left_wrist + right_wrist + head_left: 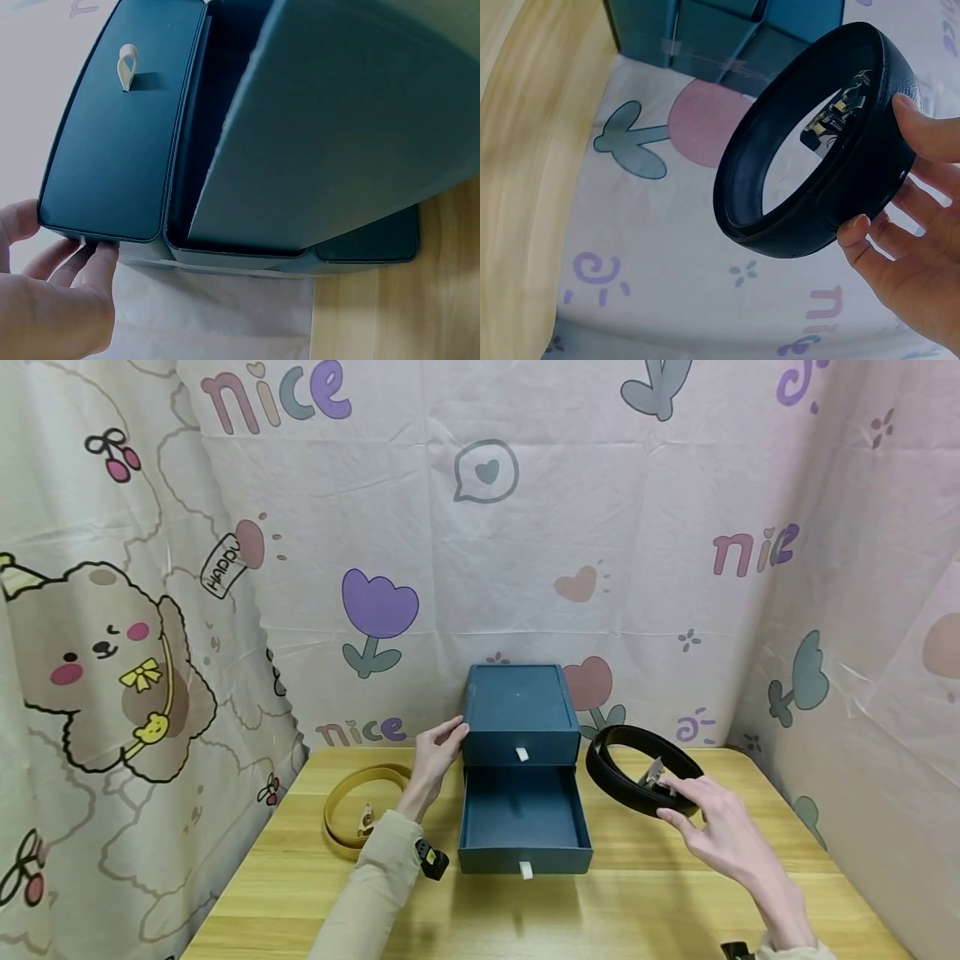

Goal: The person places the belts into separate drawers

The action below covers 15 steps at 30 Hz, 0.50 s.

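Note:
A dark blue drawer box (517,697) stands at the back of the table. Its top drawer is closed, and below it a drawer (525,814) with a white pull tab is pulled out, its inside bare. My left hand (438,756) touches the upper left front corner of the box, fingers along its side in the left wrist view. To the right of the box, my right hand (712,827) holds a coiled black belt (810,217) by its near side, thumb and fingers on the outer band. The belt's metal buckle (836,116) shows inside the coil.
A coiled yellow-tan belt (337,839) with a gold-coloured buckle lies on the wooden table (637,910), left of the box and partly behind my left forearm. Printed cloth (480,552) hangs behind the table and along both sides.

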{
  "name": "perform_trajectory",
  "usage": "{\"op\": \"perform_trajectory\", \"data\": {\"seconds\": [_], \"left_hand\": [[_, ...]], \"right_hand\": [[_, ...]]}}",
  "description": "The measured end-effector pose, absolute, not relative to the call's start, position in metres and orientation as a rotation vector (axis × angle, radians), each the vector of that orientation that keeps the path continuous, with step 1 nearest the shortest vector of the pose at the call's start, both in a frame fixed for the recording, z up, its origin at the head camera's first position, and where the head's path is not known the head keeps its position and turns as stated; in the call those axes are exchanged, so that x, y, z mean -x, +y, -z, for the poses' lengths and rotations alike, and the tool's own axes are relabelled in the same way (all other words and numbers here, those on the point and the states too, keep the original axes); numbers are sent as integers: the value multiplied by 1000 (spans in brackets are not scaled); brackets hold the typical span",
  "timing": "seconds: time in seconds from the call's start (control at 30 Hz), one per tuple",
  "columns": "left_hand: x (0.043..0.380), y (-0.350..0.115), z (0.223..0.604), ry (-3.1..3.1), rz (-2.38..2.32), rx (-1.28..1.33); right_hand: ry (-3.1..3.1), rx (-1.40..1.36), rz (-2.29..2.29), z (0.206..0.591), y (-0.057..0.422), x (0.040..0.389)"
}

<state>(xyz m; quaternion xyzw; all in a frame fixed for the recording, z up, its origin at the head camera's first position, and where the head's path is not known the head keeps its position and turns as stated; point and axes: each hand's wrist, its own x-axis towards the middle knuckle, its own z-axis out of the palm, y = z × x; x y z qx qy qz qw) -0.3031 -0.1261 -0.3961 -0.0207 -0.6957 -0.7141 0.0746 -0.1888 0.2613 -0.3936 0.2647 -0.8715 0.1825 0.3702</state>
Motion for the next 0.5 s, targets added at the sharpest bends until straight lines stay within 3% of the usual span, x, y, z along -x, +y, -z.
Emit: {"op": "perform_trajectory", "data": {"seconds": [0.5], "left_hand": [[302,-127,395,-2091,2146,64]], "right_hand": [[-2247,-826,-584,386,245,172]]}}
